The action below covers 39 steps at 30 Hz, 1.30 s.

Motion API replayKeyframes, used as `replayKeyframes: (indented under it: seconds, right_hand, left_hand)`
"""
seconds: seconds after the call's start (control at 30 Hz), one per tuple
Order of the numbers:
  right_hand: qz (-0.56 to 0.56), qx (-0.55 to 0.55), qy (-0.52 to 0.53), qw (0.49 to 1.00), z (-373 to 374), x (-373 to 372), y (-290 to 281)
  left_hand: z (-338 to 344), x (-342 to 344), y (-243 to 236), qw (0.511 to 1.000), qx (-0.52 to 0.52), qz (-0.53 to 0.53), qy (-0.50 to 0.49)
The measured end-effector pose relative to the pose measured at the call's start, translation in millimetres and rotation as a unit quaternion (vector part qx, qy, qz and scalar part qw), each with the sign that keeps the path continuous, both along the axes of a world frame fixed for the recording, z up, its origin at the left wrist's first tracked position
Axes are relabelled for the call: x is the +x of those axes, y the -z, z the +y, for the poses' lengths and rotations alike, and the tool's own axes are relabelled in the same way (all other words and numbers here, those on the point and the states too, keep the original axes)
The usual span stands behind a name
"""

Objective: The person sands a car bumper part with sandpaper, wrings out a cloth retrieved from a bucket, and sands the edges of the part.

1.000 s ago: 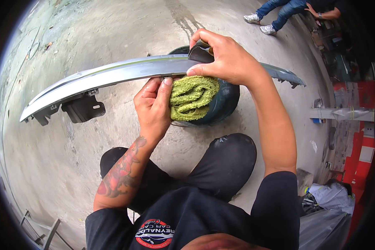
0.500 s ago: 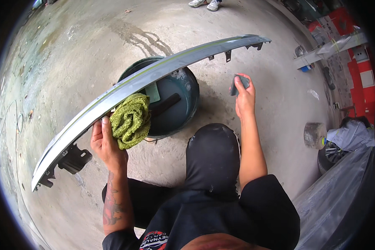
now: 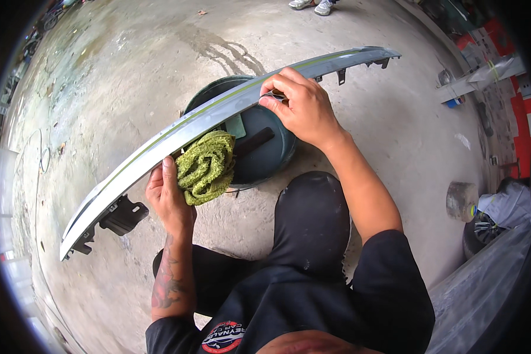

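Note:
A long, curved silver-grey car trim panel (image 3: 159,144) with a yellow-green stripe slants above a dark bucket (image 3: 287,154). My left hand (image 3: 172,200) grips its lower edge, thumb on top and fingers underneath. Against that hand hangs a bunched green towel (image 3: 206,171), below the panel's edge. My right hand (image 3: 307,112) is closed around a folded piece of dark grey sandpaper (image 3: 275,95), at the panel's right-hand half. Most of the sandpaper is hidden by the fingers. Inside the bucket are cloudy water, a dark bar (image 3: 258,141) and a green pad (image 3: 235,127).
Another person's shoes (image 3: 312,6) stand on the concrete floor at the far edge. To the right are a round grey block (image 3: 461,200), a wheel (image 3: 484,230) and plastic sheeting (image 3: 484,283). Black brackets (image 3: 124,216) stick out beneath the panel's left end.
My right hand has moved left with the sandpaper, from the open space on the right to the panel. The left hand keeps its grip; the whole view has shifted slightly.

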State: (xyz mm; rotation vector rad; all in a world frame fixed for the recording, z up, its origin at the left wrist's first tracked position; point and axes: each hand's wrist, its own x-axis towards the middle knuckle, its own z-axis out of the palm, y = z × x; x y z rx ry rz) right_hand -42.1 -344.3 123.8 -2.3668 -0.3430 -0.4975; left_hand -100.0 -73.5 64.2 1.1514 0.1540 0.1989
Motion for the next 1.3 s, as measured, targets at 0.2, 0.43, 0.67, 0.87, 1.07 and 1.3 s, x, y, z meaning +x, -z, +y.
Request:
replayKeyframes:
  seconds: [0.2, 0.43, 0.67, 0.87, 1.07, 1.3]
  right_hand:
    - [0.040, -0.123, -0.052, 0.990, -0.4, 26.9, -22.3]
    - [0.171, -0.102, -0.157, 0.967, -5.9, 59.0, -26.9]
    - [0.192, -0.074, -0.211, 0.956, 5.7, 67.0, -26.4]
    - [0.228, -0.087, -0.157, 0.957, -22.4, 52.3, -30.2]
    - [0.168, 0.548, 0.051, 0.818, 14.4, -50.3, 26.6]
    - [0.243, 0.636, 0.114, 0.723, 34.5, -51.5, 42.1]
  left_hand:
    - [2.8, 7.3, -4.8, 1.000, 0.024, 0.001, 0.003]
    - [6.9, 7.0, -2.8, 0.996, 0.090, -0.009, 0.009]
    - [6.0, 5.0, -5.5, 0.997, 0.083, 0.003, 0.002]
    - [5.3, 0.2, -2.5, 0.999, 0.035, 0.018, 0.000]
    - [14.5, -3.3, -10.6, 0.997, 0.046, 0.044, 0.054]
    - [11.2, -8.6, -7.9, 0.994, 0.020, 0.064, 0.087]
